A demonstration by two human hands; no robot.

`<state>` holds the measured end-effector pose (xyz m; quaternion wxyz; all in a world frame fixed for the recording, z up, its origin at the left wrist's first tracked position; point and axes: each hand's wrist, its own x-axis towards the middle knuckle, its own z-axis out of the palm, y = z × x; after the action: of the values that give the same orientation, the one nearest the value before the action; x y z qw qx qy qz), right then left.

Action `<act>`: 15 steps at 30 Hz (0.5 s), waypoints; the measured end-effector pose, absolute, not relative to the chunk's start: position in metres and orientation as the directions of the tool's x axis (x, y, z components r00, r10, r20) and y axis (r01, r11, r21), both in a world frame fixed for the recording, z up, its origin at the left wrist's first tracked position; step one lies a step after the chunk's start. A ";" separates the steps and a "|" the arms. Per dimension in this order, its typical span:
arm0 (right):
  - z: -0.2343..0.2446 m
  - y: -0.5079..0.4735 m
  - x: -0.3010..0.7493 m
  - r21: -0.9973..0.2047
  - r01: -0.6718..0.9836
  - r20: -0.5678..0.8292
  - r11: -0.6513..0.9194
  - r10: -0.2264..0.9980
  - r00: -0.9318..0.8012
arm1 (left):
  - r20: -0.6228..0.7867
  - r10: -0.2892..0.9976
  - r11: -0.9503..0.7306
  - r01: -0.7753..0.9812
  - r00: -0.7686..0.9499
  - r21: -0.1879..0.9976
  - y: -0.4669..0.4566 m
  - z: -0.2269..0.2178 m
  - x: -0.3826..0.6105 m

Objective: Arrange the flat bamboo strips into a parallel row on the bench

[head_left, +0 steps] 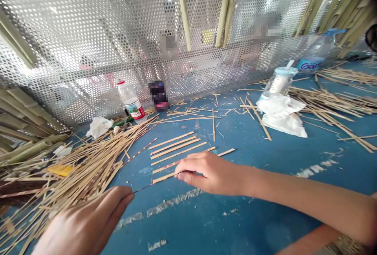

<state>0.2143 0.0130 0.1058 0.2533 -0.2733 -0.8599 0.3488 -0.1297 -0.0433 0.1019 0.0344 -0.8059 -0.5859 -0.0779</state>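
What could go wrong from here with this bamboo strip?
The thin bamboo strip running between the left hand and the right hand could snap or splinter, possibly jabbing the fingers. The right hand is also close to the row of short bamboo strips, so a slip might knock them out of line. The loose pile of bamboo strips by the left hand could catch the thin strip and tangle it.
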 end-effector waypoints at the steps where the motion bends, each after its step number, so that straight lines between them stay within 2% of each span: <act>1: 0.102 0.015 0.219 -0.746 0.303 0.222 0.594 0.650 -0.727 | 0.134 0.924 -0.368 0.927 0.358 0.065 -0.042 0.105 -0.118; 3: 0.098 0.025 0.237 -0.781 0.318 0.164 0.537 0.668 -0.726 | 0.110 0.873 -0.486 0.865 0.475 0.121 -0.037 0.109 -0.099; 5: 0.097 0.040 0.262 -0.810 0.382 0.100 0.444 0.748 -0.657 | 0.169 0.824 -0.561 0.821 0.541 0.107 -0.033 0.107 -0.087; 8: 0.089 0.065 0.304 -0.816 0.504 0.134 0.282 0.941 -0.310 | 0.302 0.725 -0.628 0.775 0.618 -0.078 -0.029 0.085 -0.078; 10: 0.080 0.077 0.325 -0.870 0.442 0.187 0.216 0.976 -0.110 | 0.351 0.681 -0.624 0.760 0.643 -0.181 -0.028 0.064 -0.076; 11: 0.075 0.081 0.332 -0.903 0.383 0.187 0.193 0.981 -0.053 | 0.366 0.684 -0.610 0.770 0.631 -0.187 -0.027 0.055 -0.075; 13: 0.067 0.084 0.337 -0.951 0.271 0.135 0.145 0.989 -0.057 | 0.361 0.734 -0.580 0.808 0.575 -0.107 -0.025 0.042 -0.075; 15: 0.062 0.081 0.333 -0.972 0.222 0.040 0.080 0.982 -0.182 | 0.321 0.787 -0.562 0.827 0.527 0.022 -0.023 0.038 -0.076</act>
<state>0.3333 0.0814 0.0621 0.4078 -0.4925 -0.6115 0.4660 -0.0757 -0.0226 0.0383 0.0666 -0.8712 -0.4631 -0.1486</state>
